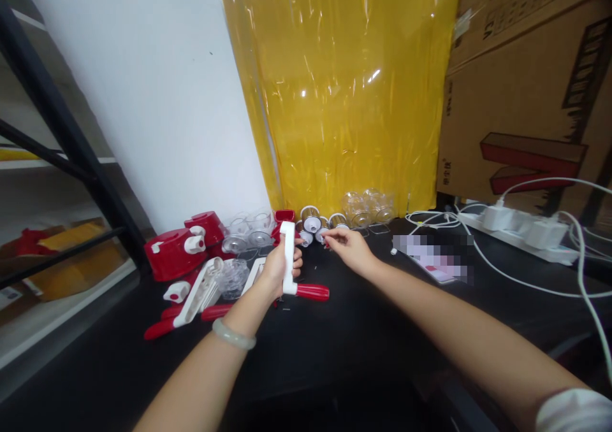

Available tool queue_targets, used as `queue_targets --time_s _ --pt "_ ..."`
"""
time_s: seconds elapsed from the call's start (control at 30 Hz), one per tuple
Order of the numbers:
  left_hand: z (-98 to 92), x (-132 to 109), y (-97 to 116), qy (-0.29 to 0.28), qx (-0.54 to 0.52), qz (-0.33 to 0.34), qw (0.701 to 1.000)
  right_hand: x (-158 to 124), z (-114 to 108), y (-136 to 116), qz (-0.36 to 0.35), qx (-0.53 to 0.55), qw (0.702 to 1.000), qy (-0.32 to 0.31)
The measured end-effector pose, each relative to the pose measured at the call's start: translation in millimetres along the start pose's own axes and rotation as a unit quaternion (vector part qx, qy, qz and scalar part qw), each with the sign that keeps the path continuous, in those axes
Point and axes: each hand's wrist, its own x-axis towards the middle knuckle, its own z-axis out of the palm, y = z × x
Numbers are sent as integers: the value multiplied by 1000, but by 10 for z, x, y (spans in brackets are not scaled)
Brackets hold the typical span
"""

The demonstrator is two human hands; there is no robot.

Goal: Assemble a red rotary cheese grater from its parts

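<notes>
- So on my feed, the left hand [280, 267] is wrapped around a white crank [289, 257], held roughly upright over the black table [354, 362], with its red handle [313, 291] poking out sideways at the bottom.
- Right hand [351, 247] is pretty narrow, thumb and fingertips bunched close together just in front of the white-ended drums [310, 220]. I see a tiny red bit at the fingertips but honestly can't tell if it's gripped or sitting behind.
- Left of the left hand I've got more crank arms [199, 295] piled up, with red housings [168, 253] behind them.
- Clear plastic parts [368, 206] sit behind the right hand, against the yellow sheet [354, 100].
- Over on my right: a partly pixelated phone [433, 263] lying flat, and a power strip [521, 237] with white plugs and cables.
</notes>
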Motion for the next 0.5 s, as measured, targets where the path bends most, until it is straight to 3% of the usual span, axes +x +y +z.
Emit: queue_targets --time_s 0.27,0.5 --pt "23 -2 -94 -53 -16 -40 998 -87 57 5 -14 1 998 -61" --pt "41 -12 -193 -71 18 0 997 -160 99 -46 -66 -57 994 -67"
